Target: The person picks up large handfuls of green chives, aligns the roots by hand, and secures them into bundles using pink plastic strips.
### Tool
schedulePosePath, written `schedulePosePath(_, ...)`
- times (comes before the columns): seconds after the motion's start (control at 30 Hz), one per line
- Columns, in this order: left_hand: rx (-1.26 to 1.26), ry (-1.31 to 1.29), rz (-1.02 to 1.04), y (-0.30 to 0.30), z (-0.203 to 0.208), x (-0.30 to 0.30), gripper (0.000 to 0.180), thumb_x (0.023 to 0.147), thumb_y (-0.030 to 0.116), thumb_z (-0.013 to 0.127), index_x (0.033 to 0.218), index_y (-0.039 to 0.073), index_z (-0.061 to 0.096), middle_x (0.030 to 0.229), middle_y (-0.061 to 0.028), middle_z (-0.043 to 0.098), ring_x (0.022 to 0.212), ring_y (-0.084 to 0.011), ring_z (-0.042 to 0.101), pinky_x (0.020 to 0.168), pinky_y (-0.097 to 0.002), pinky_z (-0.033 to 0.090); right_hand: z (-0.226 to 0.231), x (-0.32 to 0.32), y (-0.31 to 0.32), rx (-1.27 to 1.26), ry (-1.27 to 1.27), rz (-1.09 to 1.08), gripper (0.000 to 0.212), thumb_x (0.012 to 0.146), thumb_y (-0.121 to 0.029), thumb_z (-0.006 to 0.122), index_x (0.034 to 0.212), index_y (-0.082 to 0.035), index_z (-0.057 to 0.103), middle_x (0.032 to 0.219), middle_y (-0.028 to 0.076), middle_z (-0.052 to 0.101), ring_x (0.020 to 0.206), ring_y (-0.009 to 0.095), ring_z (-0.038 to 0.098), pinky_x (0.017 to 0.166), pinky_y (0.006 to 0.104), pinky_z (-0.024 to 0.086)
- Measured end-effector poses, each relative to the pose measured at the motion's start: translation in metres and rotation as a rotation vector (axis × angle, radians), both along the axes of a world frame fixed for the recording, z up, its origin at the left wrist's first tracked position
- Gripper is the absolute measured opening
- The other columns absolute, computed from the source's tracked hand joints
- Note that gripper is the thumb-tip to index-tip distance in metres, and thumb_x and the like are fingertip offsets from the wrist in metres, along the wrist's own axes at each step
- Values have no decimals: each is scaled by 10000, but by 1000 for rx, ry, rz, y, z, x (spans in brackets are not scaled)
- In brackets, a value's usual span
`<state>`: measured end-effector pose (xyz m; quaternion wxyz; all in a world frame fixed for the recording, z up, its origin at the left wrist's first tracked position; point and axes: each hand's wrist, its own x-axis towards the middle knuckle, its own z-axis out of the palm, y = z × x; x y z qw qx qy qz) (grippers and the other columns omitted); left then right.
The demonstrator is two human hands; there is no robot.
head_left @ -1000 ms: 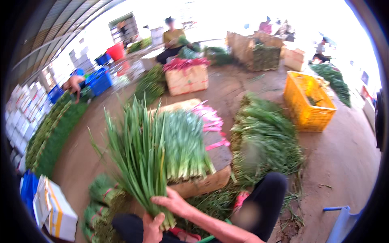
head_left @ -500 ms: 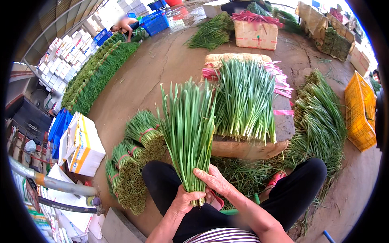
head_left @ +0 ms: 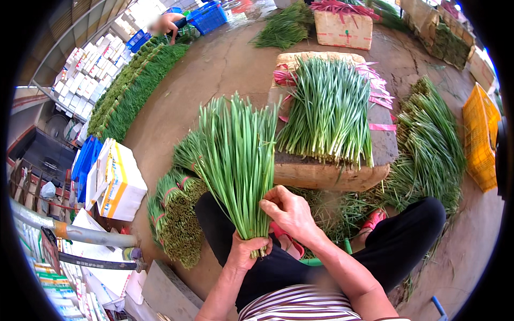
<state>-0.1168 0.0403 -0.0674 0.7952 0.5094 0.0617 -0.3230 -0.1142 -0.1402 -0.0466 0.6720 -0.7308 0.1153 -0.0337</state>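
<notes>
My left hand [head_left: 249, 250] is wrapped round the pale lower stems of a bunch of green chives [head_left: 235, 166], held upright and fanned out above my lap. Close to the right edge of that bunch, my right hand [head_left: 290, 211] has its fingers curled and pinched together; whatever is between them is too small to make out. Beyond the bunch, a layer of loose chives [head_left: 329, 112] lies on a low block [head_left: 326, 176], with pink ties [head_left: 381, 99] by its right side.
Tied chive bundles [head_left: 179, 230] stand left of my knee. Loose chives [head_left: 428, 144] are heaped at right, near a yellow crate [head_left: 480, 136]. A white foam box [head_left: 124, 182] and metal pipe [head_left: 91, 234] are at left. Another person [head_left: 170, 24] bends by long chive rows [head_left: 142, 80].
My right hand has come away from the lower stems to the bunch's right edge, its fingers now pinched. The bunch leans slightly more left, and the whole view has shifted a little.
</notes>
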Motion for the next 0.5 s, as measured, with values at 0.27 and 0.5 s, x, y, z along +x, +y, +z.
schedulePosePath(0.27, -96, 92, 22, 11, -7, -6, 487, 724, -28, 685, 1204, -14, 606, 1022, -138, 684, 659, -206, 633, 533, -329, 507, -17, -3, 5, -25, -14, -30, 285, 905, -254, 650, 995, 16, 638, 797, 129, 700, 702, 205, 683, 688, 351, 532)
schedulePosePath(0.5, -140, 155, 45, 17, -21, -10, 553, 724, 30, 690, 1265, 9, 577, 1067, -129, 679, 706, -208, 643, 555, -319, 511, -16, 5, 7, -125, 72, -11, 332, 889, -324, 604, 956, -2, 654, 800, 194, 700, 821, 366, 692, 761, 454, 522)
